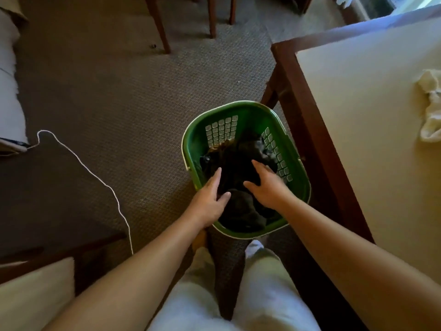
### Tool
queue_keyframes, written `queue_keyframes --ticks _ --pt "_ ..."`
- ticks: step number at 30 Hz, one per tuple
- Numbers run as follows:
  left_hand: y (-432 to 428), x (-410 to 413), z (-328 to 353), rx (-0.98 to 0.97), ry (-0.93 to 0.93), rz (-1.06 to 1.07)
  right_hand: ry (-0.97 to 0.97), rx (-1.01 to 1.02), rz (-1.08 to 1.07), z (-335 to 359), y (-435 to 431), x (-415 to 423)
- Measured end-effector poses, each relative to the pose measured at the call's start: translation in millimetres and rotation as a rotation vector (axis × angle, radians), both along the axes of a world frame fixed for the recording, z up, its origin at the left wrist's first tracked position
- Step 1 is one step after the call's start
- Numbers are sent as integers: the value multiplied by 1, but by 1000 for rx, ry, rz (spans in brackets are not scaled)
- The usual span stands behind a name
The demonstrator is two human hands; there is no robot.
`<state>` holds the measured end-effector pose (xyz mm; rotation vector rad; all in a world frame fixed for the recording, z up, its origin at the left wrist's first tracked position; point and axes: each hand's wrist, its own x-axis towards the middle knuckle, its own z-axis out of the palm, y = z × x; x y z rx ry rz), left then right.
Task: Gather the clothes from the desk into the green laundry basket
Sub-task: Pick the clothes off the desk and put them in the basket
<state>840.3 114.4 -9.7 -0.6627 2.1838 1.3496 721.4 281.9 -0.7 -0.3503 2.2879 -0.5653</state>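
Note:
The green laundry basket (191, 149) stands on the carpet beside the desk's left edge, right in front of my legs. Dark clothes (238, 158) fill its bottom. My left hand (210, 199) hovers over the basket's near left rim, fingers spread, holding nothing. My right hand (267, 185) is over the dark pile, fingers apart and empty; I cannot tell whether it touches the fabric. A crumpled cream-white garment (430, 103) lies on the desk (358, 103) at the far right edge of view.
The desk has a dark wooden frame (307, 130) and a beige top. Chair legs (160, 27) stand on the carpet farther off. A white cord (95, 175) trails across the floor at left. A cushion (31, 290) sits at lower left.

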Motion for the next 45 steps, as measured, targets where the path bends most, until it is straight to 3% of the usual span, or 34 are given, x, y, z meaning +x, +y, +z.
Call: queue_keyframes --ticks 5,12,16,20,29,35,38,40,42,44,45 --pt "26 -32 -49 -159 -6 78 176 325 516 -54 -10 -57" --pt "71 -63 -179 -202 -298 -116 246 615 968 -161 -10 -100" --pt "90 -52 -248 -380 -306 -204 208 692 954 -239 1 -83" --pt "96 -49 -319 -524 -341 -120 183 547 848 -319 13 -52" --pt "93 -59 -442 -580 -388 -72 101 479 761 -419 15 -42" --pt "79 -69 -469 -479 -470 -67 11 534 763 -436 4 -48" --pt "65 -71 -455 -393 -514 -88 105 589 859 -412 -11 -48" --pt "53 -78 -435 -300 -581 -44 180 520 908 -389 -22 -55" --pt "44 -86 -414 -253 -584 215 287 425 941 -370 -25 -66" --pt "43 -96 -392 -353 -463 386 534 357 980 -358 -24 -73" --pt "45 -99 -384 -466 -322 366 620 343 971 -355 -23 -76"
